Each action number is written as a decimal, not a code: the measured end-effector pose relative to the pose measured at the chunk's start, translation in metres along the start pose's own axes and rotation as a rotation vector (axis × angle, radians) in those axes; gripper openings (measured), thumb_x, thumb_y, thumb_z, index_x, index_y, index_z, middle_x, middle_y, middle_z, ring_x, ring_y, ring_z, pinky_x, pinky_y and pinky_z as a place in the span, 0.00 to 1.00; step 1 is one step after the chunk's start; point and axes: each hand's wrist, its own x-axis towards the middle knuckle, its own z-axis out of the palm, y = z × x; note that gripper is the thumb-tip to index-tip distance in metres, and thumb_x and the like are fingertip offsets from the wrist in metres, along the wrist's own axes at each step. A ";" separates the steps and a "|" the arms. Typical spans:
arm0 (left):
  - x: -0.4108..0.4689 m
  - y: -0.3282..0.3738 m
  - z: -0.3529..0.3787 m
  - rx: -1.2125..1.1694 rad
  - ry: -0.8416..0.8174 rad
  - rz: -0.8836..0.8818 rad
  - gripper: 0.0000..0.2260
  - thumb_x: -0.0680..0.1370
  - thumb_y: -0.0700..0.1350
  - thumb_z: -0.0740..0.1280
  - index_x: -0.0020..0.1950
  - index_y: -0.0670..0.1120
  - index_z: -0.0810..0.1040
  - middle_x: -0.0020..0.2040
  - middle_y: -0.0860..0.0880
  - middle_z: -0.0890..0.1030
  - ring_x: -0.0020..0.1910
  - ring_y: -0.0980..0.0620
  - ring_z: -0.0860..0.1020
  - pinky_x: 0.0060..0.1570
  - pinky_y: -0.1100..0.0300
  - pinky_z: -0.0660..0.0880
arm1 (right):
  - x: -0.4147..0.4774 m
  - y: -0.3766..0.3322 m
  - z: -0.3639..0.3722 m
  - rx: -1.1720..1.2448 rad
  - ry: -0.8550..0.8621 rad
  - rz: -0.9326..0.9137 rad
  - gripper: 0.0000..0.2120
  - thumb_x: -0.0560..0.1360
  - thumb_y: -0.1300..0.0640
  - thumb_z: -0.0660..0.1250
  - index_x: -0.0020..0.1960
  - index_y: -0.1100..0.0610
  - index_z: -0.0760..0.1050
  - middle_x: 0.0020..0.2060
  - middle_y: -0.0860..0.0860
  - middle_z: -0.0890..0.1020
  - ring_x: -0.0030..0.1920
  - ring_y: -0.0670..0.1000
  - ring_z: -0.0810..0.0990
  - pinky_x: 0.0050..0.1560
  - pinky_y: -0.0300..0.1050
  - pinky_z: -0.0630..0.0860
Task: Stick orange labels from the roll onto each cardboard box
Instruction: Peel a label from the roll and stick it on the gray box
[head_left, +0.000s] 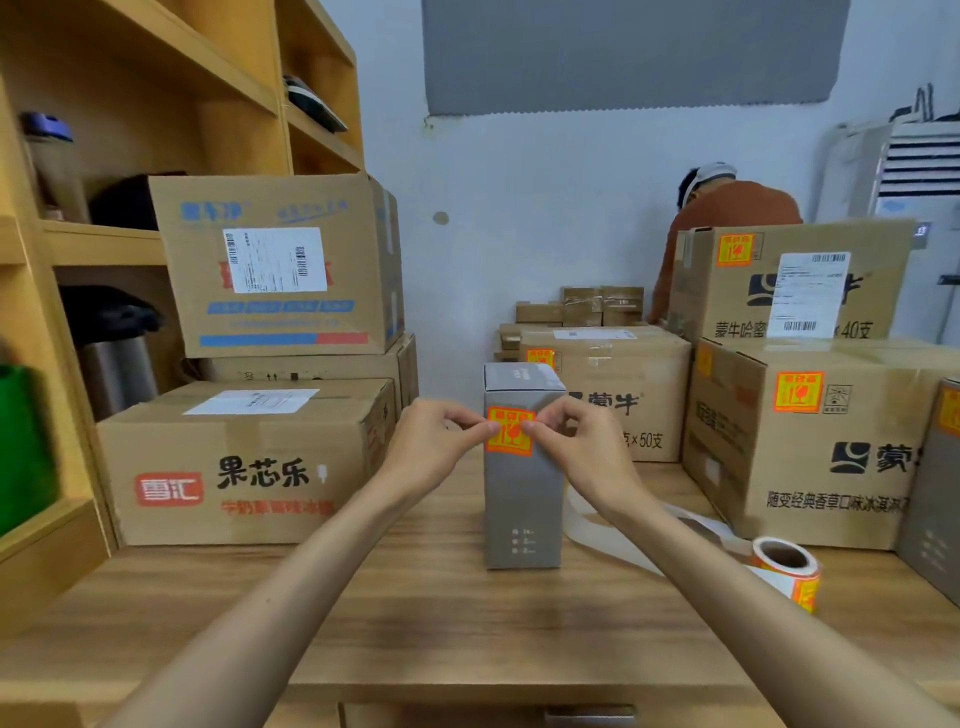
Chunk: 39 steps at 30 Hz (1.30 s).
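A tall grey box (522, 499) stands upright in the middle of the wooden table (415, 613). An orange label (511, 432) lies against the upper part of its front face. My left hand (439, 441) pinches the label's left edge and my right hand (576, 441) pinches its right edge, both at the box's front. The label roll (787, 569) lies on its side at the right, with a strip of empty backing paper (613, 540) trailing behind my right forearm.
Cardboard boxes stand on the left (234, 467) and stacked behind it (280, 265). On the right, boxes (810, 447), (789, 286), (613, 395) carry orange labels. A wooden shelf (104, 244) lines the left. A person (727, 208) bends behind the right stack.
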 end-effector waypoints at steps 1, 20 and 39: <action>0.002 0.000 0.002 0.015 0.030 0.003 0.07 0.75 0.53 0.76 0.44 0.50 0.88 0.24 0.62 0.76 0.26 0.66 0.73 0.35 0.62 0.67 | 0.001 0.000 0.001 -0.026 0.025 -0.006 0.09 0.73 0.50 0.74 0.36 0.50 0.78 0.34 0.47 0.81 0.38 0.49 0.79 0.46 0.60 0.78; 0.004 0.009 0.019 0.307 0.221 -0.032 0.12 0.77 0.59 0.71 0.46 0.52 0.88 0.43 0.55 0.85 0.43 0.55 0.76 0.41 0.59 0.68 | 0.006 -0.005 0.010 -0.351 0.176 -0.107 0.08 0.75 0.48 0.72 0.41 0.50 0.77 0.39 0.45 0.79 0.40 0.45 0.78 0.41 0.48 0.75; 0.015 -0.007 0.007 0.261 0.178 0.159 0.17 0.76 0.61 0.71 0.63 0.59 0.75 0.44 0.56 0.78 0.43 0.56 0.77 0.41 0.55 0.75 | 0.016 -0.003 0.001 -0.563 0.218 -0.290 0.19 0.73 0.43 0.72 0.55 0.53 0.71 0.55 0.49 0.72 0.38 0.51 0.77 0.31 0.45 0.69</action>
